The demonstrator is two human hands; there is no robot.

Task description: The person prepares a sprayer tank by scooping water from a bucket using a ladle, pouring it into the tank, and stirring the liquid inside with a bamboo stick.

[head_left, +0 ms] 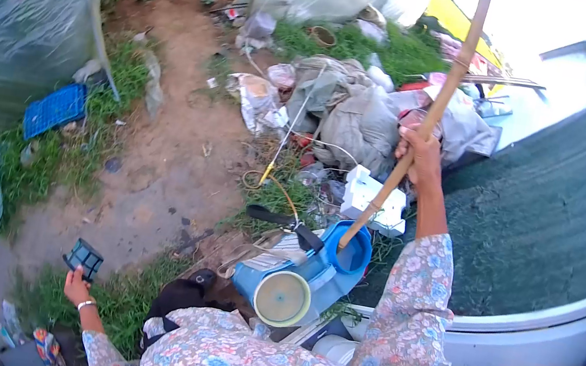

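Note:
My right hand (pixel 423 158) is wrapped round a long wooden stick (pixel 454 78), held slanting upward. The stick's lower end reaches into the round open mouth of a blue backpack sprayer (pixel 316 274). Between the fingers of my left hand (pixel 78 288), out to the left over grass, is a small dark strainer basket (pixel 83 259). A round container with a pale yellow rim (pixel 282 299) sits against the sprayer, with cloudy liquid showing inside. A black strap (pixel 279 218) lies across the sprayer's far side.
A spray wand (pixel 293 125) with its hose lies beyond the sprayer. White foam pieces (pixel 375 201) and a heap of sacks (pixel 366 118) are nearby. A blue crate (pixel 55 111) lies by plastic sheeting on the left. Dark green netting (pixel 535 216) covers the right side.

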